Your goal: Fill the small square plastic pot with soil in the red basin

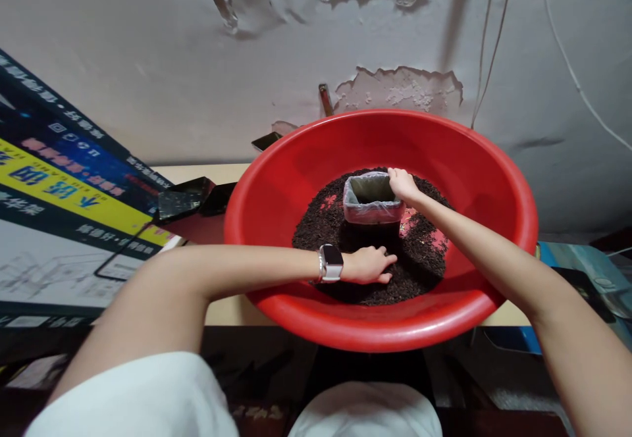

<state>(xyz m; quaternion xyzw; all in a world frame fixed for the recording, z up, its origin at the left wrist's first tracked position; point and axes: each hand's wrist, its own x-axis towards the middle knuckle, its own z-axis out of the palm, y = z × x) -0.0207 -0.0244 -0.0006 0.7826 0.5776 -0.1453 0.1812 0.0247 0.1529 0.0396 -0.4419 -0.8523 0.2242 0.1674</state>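
Note:
A wide red plastic basin [390, 338] holds a layer of dark, loose grains [419, 282], perhaps seeds or tea leaves; I cannot tell which. Inside it stands a small rectangular container [372, 215] with a clear plastic bag lining it and folded over its rim. My right hand [403, 185] grips the right side of that rim, fingers bent over the edge. In front of the container, my left hand [369, 265] rests on the dark grains, fingers apart and holding nothing visible. A watch is on the left wrist.
The basin sits on a pale table [227, 312] against a peeling wall [197, 68]. Large printed boxes [59, 187] lean at the left, beside a black glossy object [182, 199]. Cables [488, 42] hang at the right. A blue item [582, 266] lies right of the basin.

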